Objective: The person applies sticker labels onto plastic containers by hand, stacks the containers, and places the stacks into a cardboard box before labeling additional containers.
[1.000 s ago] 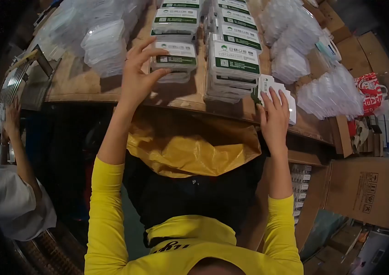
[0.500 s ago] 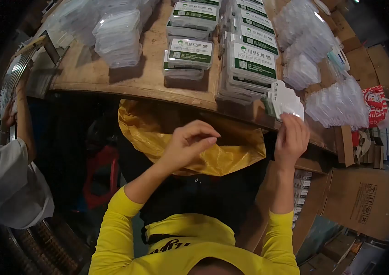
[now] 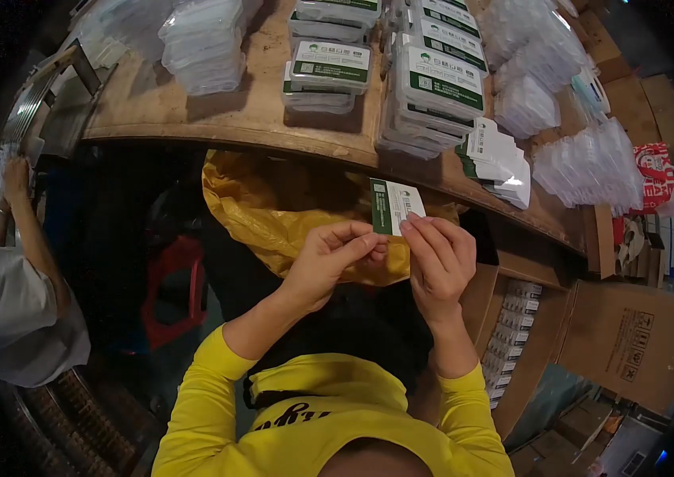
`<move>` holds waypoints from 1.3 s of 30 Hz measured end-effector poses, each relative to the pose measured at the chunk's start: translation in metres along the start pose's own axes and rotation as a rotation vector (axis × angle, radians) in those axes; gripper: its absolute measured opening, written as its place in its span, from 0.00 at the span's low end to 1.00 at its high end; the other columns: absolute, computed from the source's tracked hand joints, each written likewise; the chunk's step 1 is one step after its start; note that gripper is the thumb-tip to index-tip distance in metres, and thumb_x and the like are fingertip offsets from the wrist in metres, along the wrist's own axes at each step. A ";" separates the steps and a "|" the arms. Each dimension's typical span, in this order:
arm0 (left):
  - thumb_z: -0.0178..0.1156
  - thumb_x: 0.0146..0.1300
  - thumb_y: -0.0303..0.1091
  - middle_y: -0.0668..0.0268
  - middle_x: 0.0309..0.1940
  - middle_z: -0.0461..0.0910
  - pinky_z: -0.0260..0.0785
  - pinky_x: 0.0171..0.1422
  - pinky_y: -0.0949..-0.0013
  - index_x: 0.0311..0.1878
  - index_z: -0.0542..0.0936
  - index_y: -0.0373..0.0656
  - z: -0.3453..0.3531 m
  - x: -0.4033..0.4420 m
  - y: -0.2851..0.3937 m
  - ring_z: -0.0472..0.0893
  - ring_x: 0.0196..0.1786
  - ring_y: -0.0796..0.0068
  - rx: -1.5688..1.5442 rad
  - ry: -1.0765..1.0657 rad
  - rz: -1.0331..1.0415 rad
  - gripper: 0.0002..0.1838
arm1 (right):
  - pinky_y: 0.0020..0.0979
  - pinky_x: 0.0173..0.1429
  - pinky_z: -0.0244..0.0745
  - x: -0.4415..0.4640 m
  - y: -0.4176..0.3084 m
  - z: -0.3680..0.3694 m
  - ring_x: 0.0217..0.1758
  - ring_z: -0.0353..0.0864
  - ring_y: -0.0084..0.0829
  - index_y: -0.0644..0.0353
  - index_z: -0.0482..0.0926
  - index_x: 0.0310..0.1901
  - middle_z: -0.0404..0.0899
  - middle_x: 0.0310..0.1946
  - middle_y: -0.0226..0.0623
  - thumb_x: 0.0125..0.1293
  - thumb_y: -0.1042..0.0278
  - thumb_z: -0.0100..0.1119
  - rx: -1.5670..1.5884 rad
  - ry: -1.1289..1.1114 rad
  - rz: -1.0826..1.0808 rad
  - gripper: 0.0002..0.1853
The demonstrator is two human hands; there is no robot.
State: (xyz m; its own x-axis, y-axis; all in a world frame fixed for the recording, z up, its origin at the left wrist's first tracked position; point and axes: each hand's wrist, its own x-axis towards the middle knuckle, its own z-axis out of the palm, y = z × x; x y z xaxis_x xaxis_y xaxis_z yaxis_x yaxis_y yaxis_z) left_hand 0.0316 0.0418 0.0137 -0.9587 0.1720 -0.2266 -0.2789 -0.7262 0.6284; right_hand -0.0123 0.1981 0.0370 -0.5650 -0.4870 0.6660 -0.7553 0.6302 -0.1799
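Note:
A green and white printed card point(image 3: 395, 208) is held up over the yellow bag point(image 3: 261, 226). My right hand point(image 3: 439, 262) pinches its right edge. At its lower left corner, the fingertips of my left hand point(image 3: 329, 258) are closed on the card too. Beyond the hands, stacks of clear plastic cases with green and white labels point(image 3: 440, 83) stand on the wooden table point(image 3: 234, 127). A fanned pile of similar cards point(image 3: 500, 163) lies at the table's edge, right of the cases.
Clear empty-looking cases point(image 3: 203, 48) are piled at the back left, with more point(image 3: 591, 171) at the right. An open cardboard box point(image 3: 512, 342) holding small packs is low on the right. A co-worker's arm point(image 3: 31, 230) shows at far left, near a red stool point(image 3: 174, 290).
My left hand has come down from the labelled cases to above the bag. My right hand has moved left from the card pile with a card, and both hands now meet at it.

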 end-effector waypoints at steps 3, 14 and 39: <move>0.53 0.60 0.27 0.65 0.34 0.77 0.70 0.46 0.73 0.40 0.76 0.35 -0.004 0.001 -0.001 0.76 0.37 0.77 0.051 -0.002 0.017 0.08 | 0.31 0.41 0.67 -0.001 0.000 0.002 0.39 0.75 0.32 0.59 0.79 0.36 0.79 0.35 0.31 0.42 0.79 0.58 0.037 -0.006 0.015 0.14; 0.55 0.51 0.19 0.60 0.28 0.74 0.65 0.37 0.74 0.32 0.76 0.33 0.005 0.003 0.014 0.75 0.32 0.69 0.978 0.007 0.650 0.05 | 0.28 0.36 0.69 0.010 -0.011 0.007 0.33 0.77 0.36 0.64 0.77 0.33 0.79 0.31 0.39 0.46 0.81 0.60 0.519 -0.088 0.225 0.10; 0.60 0.55 0.38 0.66 0.56 0.63 0.58 0.60 0.62 0.57 0.64 0.50 -0.097 0.072 0.291 0.62 0.60 0.68 1.951 0.094 0.676 0.26 | 0.17 0.30 0.70 0.005 -0.003 -0.002 0.25 0.76 0.20 0.70 0.76 0.34 0.77 0.28 0.35 0.58 0.80 0.53 0.739 -0.238 0.598 0.04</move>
State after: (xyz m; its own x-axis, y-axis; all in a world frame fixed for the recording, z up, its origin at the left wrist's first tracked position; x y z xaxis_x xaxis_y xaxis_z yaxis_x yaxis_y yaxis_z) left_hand -0.1135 -0.2217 0.1083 -0.9256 0.1663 0.3400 0.2990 0.8721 0.3874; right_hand -0.0122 0.1951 0.0424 -0.9132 -0.3712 0.1684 -0.2945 0.3154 -0.9021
